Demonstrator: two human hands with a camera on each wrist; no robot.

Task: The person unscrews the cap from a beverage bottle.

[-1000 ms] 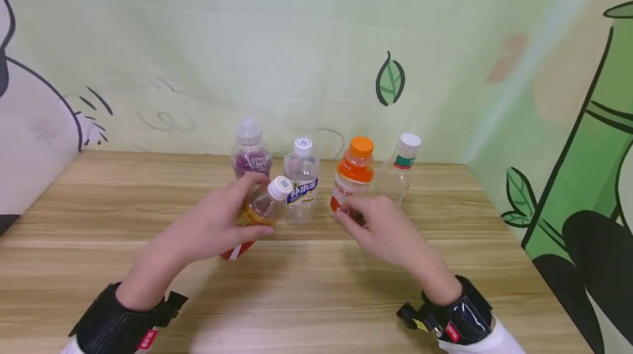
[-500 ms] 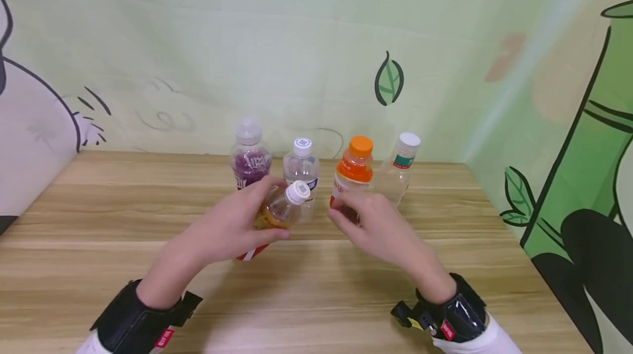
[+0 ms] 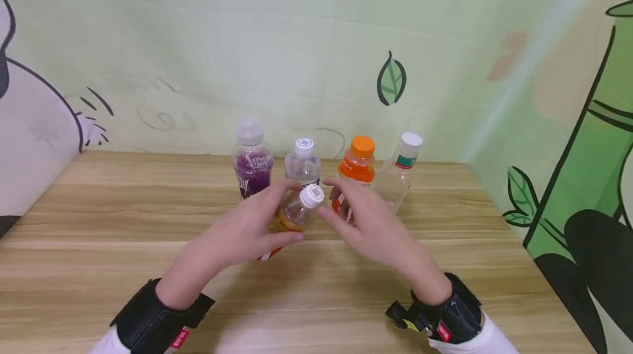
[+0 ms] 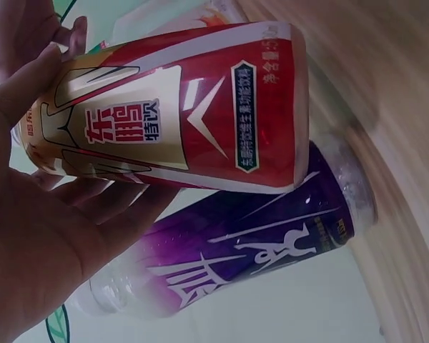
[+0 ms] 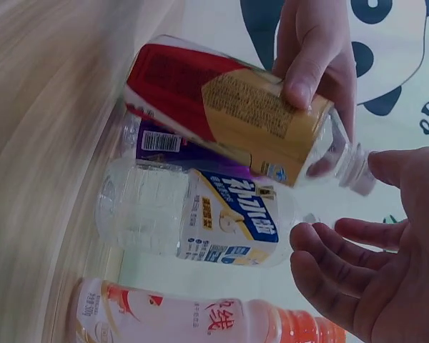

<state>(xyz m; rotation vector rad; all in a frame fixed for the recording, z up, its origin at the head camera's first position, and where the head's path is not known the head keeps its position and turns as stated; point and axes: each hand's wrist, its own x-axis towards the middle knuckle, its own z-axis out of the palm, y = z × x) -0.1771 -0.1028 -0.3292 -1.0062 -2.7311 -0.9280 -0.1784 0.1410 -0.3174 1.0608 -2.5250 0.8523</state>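
Observation:
My left hand (image 3: 249,222) grips a drink bottle (image 4: 171,107) with a red and gold label and a white cap (image 3: 312,195). The bottle tilts, its cap leaning up and to the right, and its base is raised off the table in the left wrist view. My right hand (image 3: 371,222) is close by the cap, fingers apart and softly bent, with nothing in its grasp. In the right wrist view its thumb tip (image 5: 386,166) comes right to the cap. Behind the hands stand a purple bottle (image 3: 253,170) and a clear bottle (image 3: 303,166) with a white cap.
An orange-capped bottle (image 3: 362,164) stands behind my right hand, partly covered by it. To its right is a clear bottle (image 3: 405,170) with a white cap and green neck label. The wooden table (image 3: 99,222) meets a printed green backdrop (image 3: 198,68).
My left hand has carried the red and gold bottle rightward, toward my right hand. The right hand has shifted slightly left and spread its fingers near the cap. The standing bottles have not moved.

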